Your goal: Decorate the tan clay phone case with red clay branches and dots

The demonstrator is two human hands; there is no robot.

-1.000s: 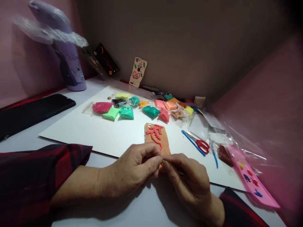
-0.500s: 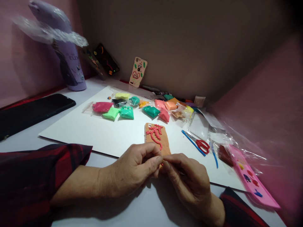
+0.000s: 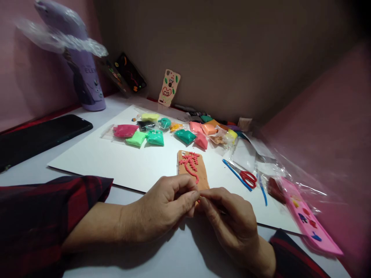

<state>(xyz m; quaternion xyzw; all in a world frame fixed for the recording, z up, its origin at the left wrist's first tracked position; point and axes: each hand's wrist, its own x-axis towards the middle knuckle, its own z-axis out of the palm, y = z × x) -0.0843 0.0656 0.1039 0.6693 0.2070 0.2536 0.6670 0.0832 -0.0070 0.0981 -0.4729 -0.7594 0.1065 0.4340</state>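
An orange-brown phone case (image 3: 203, 178) lies near the front edge of the white board, with a red branching clay shape (image 3: 191, 164) on its upper part. Over the lower end of the case, my left hand (image 3: 166, 204) is closed, thumb and forefinger pinched together. Fingertip to fingertip with it, my right hand (image 3: 233, 224) is also pinched closed. A small bit of red shows between the fingertips, but what each hand grips is too small and hidden to make out.
Bagged colored clay (image 3: 185, 136) is spread along the back of the white board (image 3: 116, 166). Red-handled scissors (image 3: 248, 178) and blue tools lie right, beside a pink case (image 3: 313, 224). A black phone (image 3: 43, 137) and purple bottle (image 3: 87, 73) are left. A decorated case (image 3: 169, 88) leans behind.
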